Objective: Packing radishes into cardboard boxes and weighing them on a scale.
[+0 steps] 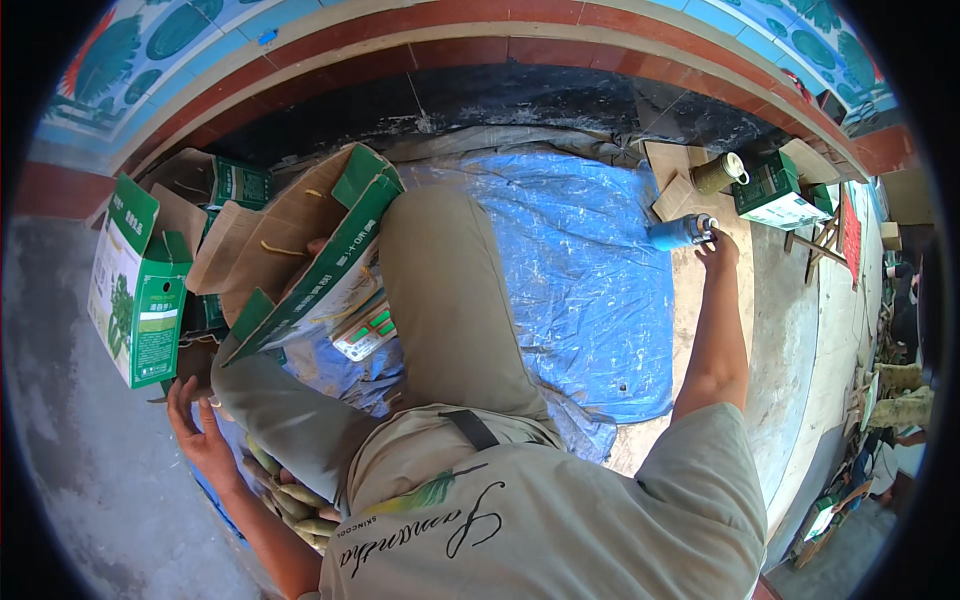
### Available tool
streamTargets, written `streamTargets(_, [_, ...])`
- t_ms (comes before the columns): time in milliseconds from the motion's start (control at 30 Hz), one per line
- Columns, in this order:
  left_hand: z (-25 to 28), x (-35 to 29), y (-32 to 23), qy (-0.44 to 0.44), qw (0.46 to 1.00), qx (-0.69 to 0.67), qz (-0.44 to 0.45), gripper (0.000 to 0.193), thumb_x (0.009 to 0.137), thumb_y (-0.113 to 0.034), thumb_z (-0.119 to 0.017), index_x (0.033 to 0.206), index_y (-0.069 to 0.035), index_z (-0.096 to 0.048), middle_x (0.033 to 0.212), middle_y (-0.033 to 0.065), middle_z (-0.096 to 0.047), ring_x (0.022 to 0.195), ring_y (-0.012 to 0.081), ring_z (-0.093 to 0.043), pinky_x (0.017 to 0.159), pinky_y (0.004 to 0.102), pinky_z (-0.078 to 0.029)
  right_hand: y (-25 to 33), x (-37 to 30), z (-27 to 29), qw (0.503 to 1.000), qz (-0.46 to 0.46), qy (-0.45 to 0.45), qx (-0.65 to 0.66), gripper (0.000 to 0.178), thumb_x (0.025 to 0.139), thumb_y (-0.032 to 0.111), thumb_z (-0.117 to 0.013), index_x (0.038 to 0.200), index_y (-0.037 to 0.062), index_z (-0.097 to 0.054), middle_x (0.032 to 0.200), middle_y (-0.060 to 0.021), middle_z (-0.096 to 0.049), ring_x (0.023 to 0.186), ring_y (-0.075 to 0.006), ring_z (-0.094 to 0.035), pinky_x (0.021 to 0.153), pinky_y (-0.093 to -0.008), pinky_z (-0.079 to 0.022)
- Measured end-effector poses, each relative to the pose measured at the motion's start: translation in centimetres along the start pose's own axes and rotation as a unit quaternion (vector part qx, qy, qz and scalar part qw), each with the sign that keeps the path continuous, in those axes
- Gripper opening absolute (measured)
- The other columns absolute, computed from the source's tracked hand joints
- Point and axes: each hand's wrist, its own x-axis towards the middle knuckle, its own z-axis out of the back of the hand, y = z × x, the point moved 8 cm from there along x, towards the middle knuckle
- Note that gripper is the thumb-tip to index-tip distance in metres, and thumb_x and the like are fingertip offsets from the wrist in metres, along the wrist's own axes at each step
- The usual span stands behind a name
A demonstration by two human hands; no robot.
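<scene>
My right hand [718, 248] reaches out to the far right. Its fingers are closed round the top end of a blue bottle [674, 234] lying tilted at the edge of the blue tarp [600, 320]. My left hand [203, 432] is at the lower left with its fingers apart and nothing in it. The closest thing to it is an upright green and white carton [140, 290]. Beside my left forearm lie several long greenish-brown vegetables [294, 500], partly hidden by my leg. An open cardboard box [320, 275] with green flaps leans over my bent leg.
A white device with green displays [366, 328], like a scale, stands between my legs, partly covered. Behind the blue bottle are a dark greenish jar [716, 174] and another green and white carton [780, 195] by a low wooden stool [812, 245]. A tiled wall [480, 50] curves along the back.
</scene>
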Motion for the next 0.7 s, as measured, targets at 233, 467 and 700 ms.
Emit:
streamTargets(233, [0.8, -0.3, 0.1, -0.013, 1.000, -0.010, 0.012, 0.039, 0.091, -0.011, -0.051, 0.127, -0.003, -0.041, 0.119, 0.0133, -0.054, 0.114, 0.0211, -0.047, 0.099, 0.0343, -0.032, -1.7, 3.3, 3.0, 0.988, -0.035, -0.033, 0.148, 0.020, 0.087, 0.010, -0.051, 0.104, 0.0004, -0.054, 0.107, -0.0098, -0.050, 0.099, -0.0269, -0.049, 0.083, -0.0484, -0.046])
streamTargets(467, [0.0, 0.6, 0.1, 0.007, 1.000, 0.022, 0.011, 0.040, 0.091, -0.012, -0.051, 0.128, -0.003, -0.040, 0.120, 0.0134, -0.053, 0.115, 0.0210, -0.046, 0.100, 0.0343, -0.032, 0.8, 9.8, 7.8, 0.808, 0.308, -0.027, -0.502, 0.051, 0.075, 0.016, -0.072, 0.118, -0.0010, -0.050, 0.104, -0.0056, -0.057, 0.095, -0.0135, -0.056, 0.081, -0.0231, -0.047])
streamTargets(700, [0.4, 1.1, -0.1, -0.005, 0.999, 0.029, 0.019, 0.040, 0.091, -0.013, -0.050, 0.129, -0.003, -0.040, 0.120, 0.0133, -0.053, 0.115, 0.0206, -0.047, 0.099, 0.0334, -0.033, -0.2, 11.0, 8.3, 0.967, 0.089, -0.029, 0.238, 0.022, 0.091, 0.006, -0.048, 0.110, -0.0050, -0.051, 0.110, -0.0116, -0.050, 0.110, -0.0227, -0.046, 0.098, -0.0418, -0.038])
